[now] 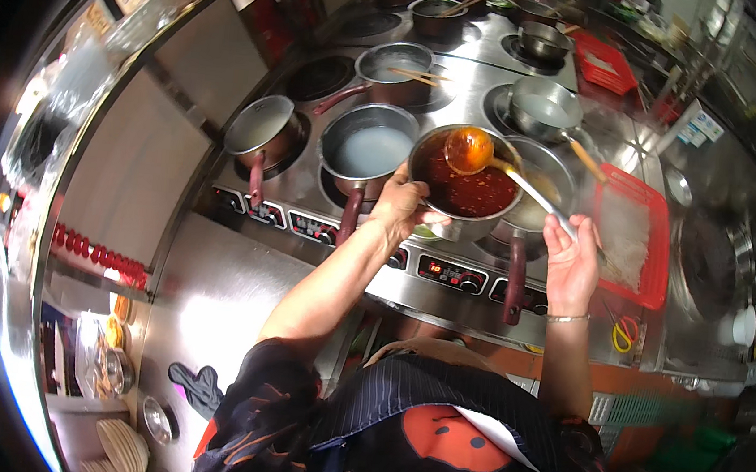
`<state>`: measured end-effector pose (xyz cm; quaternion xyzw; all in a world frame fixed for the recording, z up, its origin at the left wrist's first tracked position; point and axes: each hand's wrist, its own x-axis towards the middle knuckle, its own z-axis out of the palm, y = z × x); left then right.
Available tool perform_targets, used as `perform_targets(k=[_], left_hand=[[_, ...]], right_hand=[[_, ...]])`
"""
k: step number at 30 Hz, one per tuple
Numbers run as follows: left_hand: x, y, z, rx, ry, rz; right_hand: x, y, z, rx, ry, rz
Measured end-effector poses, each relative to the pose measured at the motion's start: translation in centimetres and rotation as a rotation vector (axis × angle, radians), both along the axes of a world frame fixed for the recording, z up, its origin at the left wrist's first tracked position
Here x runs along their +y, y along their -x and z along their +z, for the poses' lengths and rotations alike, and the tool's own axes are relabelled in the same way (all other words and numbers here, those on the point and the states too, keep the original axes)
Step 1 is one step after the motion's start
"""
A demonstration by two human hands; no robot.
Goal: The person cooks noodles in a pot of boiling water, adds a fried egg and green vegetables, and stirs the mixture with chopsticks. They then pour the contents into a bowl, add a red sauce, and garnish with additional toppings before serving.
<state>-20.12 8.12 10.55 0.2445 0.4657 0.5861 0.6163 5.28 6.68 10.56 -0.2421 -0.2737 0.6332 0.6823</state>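
My left hand (402,201) grips the side and underside of a metal bowl of dark red, oily sauce (473,194), held above the front of the cooktop. With my right hand (573,253) I hold the long handle of a metal ladle (470,151); its bowl, with orange-red liquid, is over the sauce. Just left of the sauce bowl stands a saucepan of cloudy liquid (372,148). Another pan (548,177) is partly hidden behind the bowl, its dark red handle pointing towards me.
More saucepans (263,125) stand on burners, one with chopsticks (419,76) across it. At right lie a red plastic basket of pale noodles (659,260) and yellow-handled scissors (624,334). Control knobs (470,282) line the cooktop's front. A dark glove (199,385) lies on the left counter.
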Motion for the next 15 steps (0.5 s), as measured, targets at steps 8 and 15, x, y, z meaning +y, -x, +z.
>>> perform_targets(k=[8, 15], left_hand=[[-5.7, 5.3, 1.8, -0.058, -0.093, -0.013], [-13.9, 12.9, 5.0, 0.129, -0.028, 0.233]], right_hand=[[-4.4, 4.9, 2.7, -0.454, -0.369, 0.407], [-1.6, -1.3, -4.7, -0.722, 0.071, 0.446]])
